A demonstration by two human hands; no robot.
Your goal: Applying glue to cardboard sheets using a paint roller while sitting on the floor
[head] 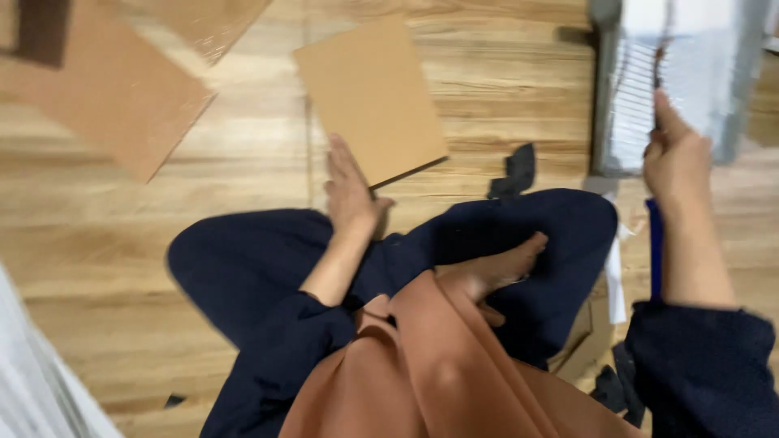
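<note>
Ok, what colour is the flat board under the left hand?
Plain light brown, like cardboard; the board under the left hand shows in the head view.

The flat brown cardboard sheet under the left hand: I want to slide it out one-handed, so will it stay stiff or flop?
The flat brown cardboard sheet probably stays fairly stiff: its edges look straight and it lies flat. It looks thin, so likely light. On the smooth wooden floor it may slide easily under the left hand.

- Dark navy trousers (243,268) are worn.
- Dark navy sleeves (702,365) are pushed up above the forearms.
- A rust-orange cloth (438,365) is draped over the front.
- The foot (495,272) is left bare.
</note>
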